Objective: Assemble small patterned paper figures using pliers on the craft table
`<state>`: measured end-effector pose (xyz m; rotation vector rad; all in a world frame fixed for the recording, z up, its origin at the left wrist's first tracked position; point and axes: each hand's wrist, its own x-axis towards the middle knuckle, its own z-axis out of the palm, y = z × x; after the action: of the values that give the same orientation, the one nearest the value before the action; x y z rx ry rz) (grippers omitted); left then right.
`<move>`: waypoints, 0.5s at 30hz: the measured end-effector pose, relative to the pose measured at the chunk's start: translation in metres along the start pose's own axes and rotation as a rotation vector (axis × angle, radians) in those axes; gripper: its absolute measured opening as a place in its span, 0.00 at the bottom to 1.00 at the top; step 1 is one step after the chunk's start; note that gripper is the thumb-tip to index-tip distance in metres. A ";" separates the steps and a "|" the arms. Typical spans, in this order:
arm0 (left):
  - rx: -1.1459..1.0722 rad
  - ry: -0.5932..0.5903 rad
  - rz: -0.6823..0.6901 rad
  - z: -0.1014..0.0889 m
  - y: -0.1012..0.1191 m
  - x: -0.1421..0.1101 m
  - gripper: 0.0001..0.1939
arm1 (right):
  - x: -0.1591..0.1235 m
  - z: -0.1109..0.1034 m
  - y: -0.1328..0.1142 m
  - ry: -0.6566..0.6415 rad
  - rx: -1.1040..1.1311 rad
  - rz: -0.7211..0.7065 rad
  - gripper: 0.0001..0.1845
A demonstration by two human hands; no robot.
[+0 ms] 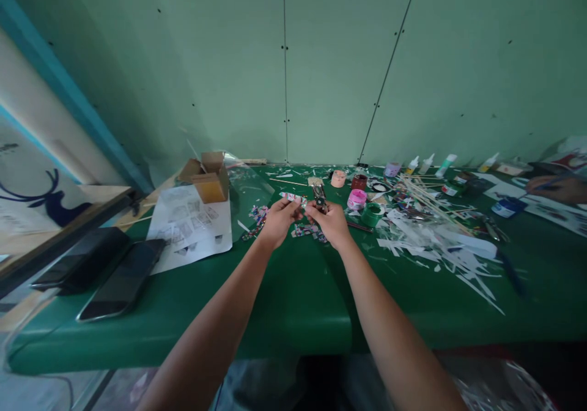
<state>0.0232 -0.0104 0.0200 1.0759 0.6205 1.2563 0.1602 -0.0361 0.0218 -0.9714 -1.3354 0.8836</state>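
Note:
My left hand [279,220] is closed, pinching a small strip with a pink, white and green pattern [292,197]. Close beside it, my right hand [331,222] is closed around a small dark metal tool [318,194], whose exact kind I cannot make out. The right fingertips meet the strip's right end. On the table under and around the hands lie small multicoloured patterned pieces, one group to the left [257,218] and another group between the wrists [308,231]. My fingers partly cover both the strip and the tool.
Open paint pots, one pink [356,199] and one green [372,214], stand right of my hands. White paper scraps [426,233] and thin sticks lie beyond. Leftward are a cardboard box [213,185], a printed sheet [160,240] and a phone [121,282]. Another person's hand [557,186] holds a brush.

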 end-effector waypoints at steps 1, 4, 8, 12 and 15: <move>-0.045 -0.024 -0.035 0.001 0.001 -0.001 0.10 | 0.000 0.000 -0.001 -0.001 -0.013 -0.012 0.14; -0.144 -0.072 -0.083 0.004 0.003 -0.004 0.09 | -0.002 0.001 -0.004 -0.022 -0.045 -0.043 0.15; -0.234 -0.092 -0.093 0.005 0.010 -0.006 0.08 | -0.001 0.000 -0.003 0.047 -0.086 -0.055 0.15; -0.292 -0.128 -0.112 0.000 0.015 -0.008 0.08 | 0.008 -0.015 0.013 0.378 -0.129 0.029 0.16; -0.269 -0.114 -0.057 -0.004 0.016 -0.010 0.10 | 0.015 -0.031 0.027 0.485 -0.172 0.088 0.16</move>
<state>0.0107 -0.0191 0.0310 0.8919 0.3803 1.1821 0.1929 -0.0143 0.0023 -1.2913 -0.9665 0.5516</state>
